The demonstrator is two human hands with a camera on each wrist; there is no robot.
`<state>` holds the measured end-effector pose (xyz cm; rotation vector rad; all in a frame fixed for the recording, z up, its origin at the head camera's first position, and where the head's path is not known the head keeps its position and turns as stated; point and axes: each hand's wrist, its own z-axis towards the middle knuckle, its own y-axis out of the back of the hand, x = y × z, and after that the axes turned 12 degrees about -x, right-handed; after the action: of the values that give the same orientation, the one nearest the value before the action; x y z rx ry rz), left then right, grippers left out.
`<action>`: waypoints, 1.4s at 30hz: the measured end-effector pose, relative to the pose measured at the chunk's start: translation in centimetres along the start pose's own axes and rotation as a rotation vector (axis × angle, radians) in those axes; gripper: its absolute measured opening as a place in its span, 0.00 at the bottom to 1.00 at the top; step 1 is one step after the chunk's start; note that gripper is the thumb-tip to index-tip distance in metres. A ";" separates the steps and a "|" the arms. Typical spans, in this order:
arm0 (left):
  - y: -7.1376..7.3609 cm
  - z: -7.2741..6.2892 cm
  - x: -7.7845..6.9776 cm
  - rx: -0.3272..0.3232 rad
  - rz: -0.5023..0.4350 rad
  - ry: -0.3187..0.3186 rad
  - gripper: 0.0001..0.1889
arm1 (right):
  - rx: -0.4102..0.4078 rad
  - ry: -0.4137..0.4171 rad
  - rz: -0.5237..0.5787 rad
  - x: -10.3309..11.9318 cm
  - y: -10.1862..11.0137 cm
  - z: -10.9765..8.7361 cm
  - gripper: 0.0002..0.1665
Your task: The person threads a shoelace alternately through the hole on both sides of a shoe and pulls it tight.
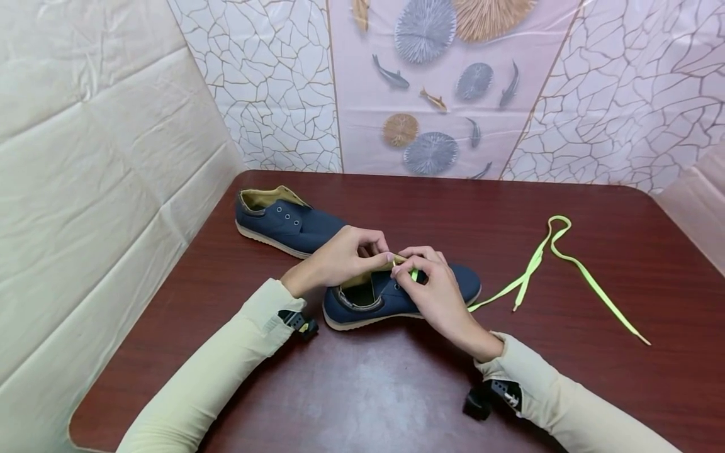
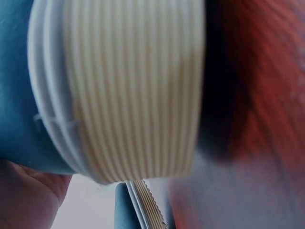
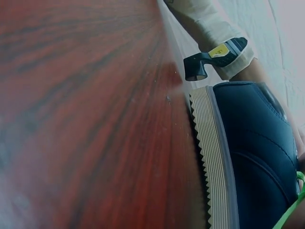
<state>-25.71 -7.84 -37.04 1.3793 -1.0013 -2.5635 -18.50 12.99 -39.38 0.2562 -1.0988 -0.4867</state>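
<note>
A navy shoe (image 1: 351, 314) with a cream ribbed sole (image 2: 133, 90) lies on the table between both hands, toe to the right. Over its opening, my left hand (image 1: 340, 255) pinches the tip of a neon-green shoelace (image 1: 415, 275) between thumb and finger. My right hand (image 1: 436, 292) meets it there from the right, thumb and forefinger pinching the lace by the eyelets. The fingers partly hide the eyelets and the tongue. In the right wrist view, the lace (image 3: 290, 212) runs past the shoe's side (image 3: 257, 143) at the lower right edge.
A second navy shoe (image 1: 289, 223), with bare eyelets, stands behind to the left. Loose neon-green lace (image 1: 532, 267) trails over the dark red table (image 1: 612, 251) at the right, partly looped. Patterned sheets (image 1: 272, 82) hang behind the table.
</note>
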 end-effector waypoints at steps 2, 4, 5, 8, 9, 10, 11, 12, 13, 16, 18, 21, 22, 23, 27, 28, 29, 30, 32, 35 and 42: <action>-0.1 0.1 0.0 0.001 0.017 -0.013 0.08 | 0.005 0.007 -0.001 0.0 0.1 0.0 0.08; -0.1 0.1 -0.2 0.005 0.040 -0.024 0.09 | 0.012 0.015 -0.001 -0.1 0.1 0.0 0.08; -0.1 0.2 -0.3 0.007 0.054 -0.031 0.09 | 0.014 0.020 -0.004 -0.1 0.2 0.0 0.08; -0.1 0.2 -0.5 0.016 0.096 -0.051 0.09 | 0.018 0.028 -0.014 -0.1 0.2 0.0 0.07; -0.1 0.3 -0.6 0.018 0.113 -0.059 0.10 | 0.016 0.031 -0.018 -0.1 0.3 0.0 0.07; -0.1 0.3 -0.7 0.022 0.127 -0.067 0.10 | 0.011 0.033 -0.022 -0.1 0.3 0.0 0.06; -0.1 0.3 -0.8 0.025 0.144 -0.076 0.10 | 0.007 0.032 -0.024 -0.1 0.2 -0.1 0.06; -0.1 0.3 -0.8 0.027 0.158 -0.080 0.10 | 0.002 0.032 -0.026 -0.1 0.2 -0.1 0.06; -0.1 0.3 -0.9 0.030 0.171 -0.086 0.10 | -0.002 0.031 -0.028 -0.1 0.2 -0.1 0.06; -0.1 0.3 -0.9 0.032 0.205 -0.096 0.10 | -0.014 0.026 -0.030 -0.2 0.0 -0.3 0.06; -0.1 0.2 -0.9 0.031 0.221 -0.099 0.10 | -0.021 0.025 -0.033 -0.3 -0.2 -0.4 0.06; -0.2 0.2 -1.1 0.030 0.253 -0.111 0.10 | -0.035 0.027 -0.029 -0.3 -0.2 -0.5 0.06; -0.2 0.3 -1.1 0.030 0.264 -0.114 0.10 | -0.042 0.028 -0.027 -0.4 -0.2 -0.5 0.06; -0.2 0.3 -1.2 0.032 0.276 -0.119 0.10 | -0.048 0.029 -0.026 -0.4 -0.2 -0.5 0.06; -0.3 0.4 -1.4 0.038 0.324 -0.143 0.10 | -0.074 0.037 -0.021 -0.4 -0.2 -0.6 0.04; -0.3 0.4 -1.4 0.038 0.335 -0.153 0.10 | -0.079 0.038 -0.021 -0.4 -0.3 -0.6 0.04; -0.2 0.4 -1.5 0.040 0.345 -0.166 0.10 | -0.082 0.039 -0.023 -0.4 -0.3 -0.6 0.03; -0.2 0.4 -1.5 0.041 0.347 -0.178 0.11 | -0.085 0.039 -0.024 -0.4 -0.3 -0.6 0.03; 0.0 0.4 -1.4 0.042 0.331 -0.196 0.12 | -0.089 0.038 -0.022 -0.3 -0.3 -0.6 0.03; 0.4 0.3 -1.1 0.043 0.244 -0.173 0.15 | -0.083 0.037 -0.020 -0.2 -0.3 -0.6 0.04; 1.2 0.5 -0.5 0.134 0.069 -0.034 0.11 | -0.061 0.042 -0.016 0.0 -0.2 -0.6 0.04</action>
<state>-26.09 -8.35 -35.73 1.3094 -1.2238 -2.5197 -18.06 12.76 -39.72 0.2206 -1.0396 -0.5262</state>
